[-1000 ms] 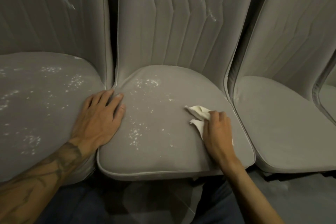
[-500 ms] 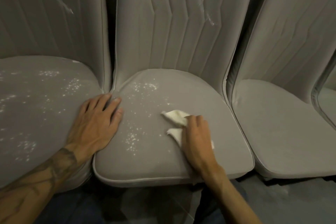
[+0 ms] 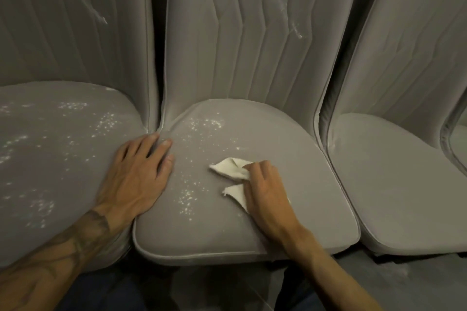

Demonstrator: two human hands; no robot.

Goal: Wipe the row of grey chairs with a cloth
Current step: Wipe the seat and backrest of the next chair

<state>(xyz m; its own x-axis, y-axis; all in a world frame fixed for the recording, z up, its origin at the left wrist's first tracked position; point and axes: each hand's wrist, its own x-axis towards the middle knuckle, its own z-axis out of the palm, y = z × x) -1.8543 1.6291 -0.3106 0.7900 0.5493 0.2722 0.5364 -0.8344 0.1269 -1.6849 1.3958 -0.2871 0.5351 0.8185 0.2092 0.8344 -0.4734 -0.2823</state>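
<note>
Three grey padded chairs stand side by side. The middle chair's seat [image 3: 290, 149] carries white specks on its left half. My right hand [image 3: 267, 192] presses a white cloth [image 3: 231, 169] flat on that seat, right of the specks, with two cloth corners sticking out to the left. My left hand [image 3: 137, 174] lies flat, fingers apart, across the seam between the left chair's seat [image 3: 58, 149] and the middle seat. The left seat is heavily speckled with white. The right chair's seat [image 3: 399, 184] looks free of specks.
Tall quilted backrests [image 3: 240, 40] rise behind the seats, with white scuff marks on the left and middle ones. A fourth chair's edge [image 3: 457, 139] shows at the far right. Dark floor [image 3: 394, 283] lies below the seat fronts.
My right hand has slid the cloth leftward across the middle seat, from its right edge toward the centre. My left hand has stayed in place.
</note>
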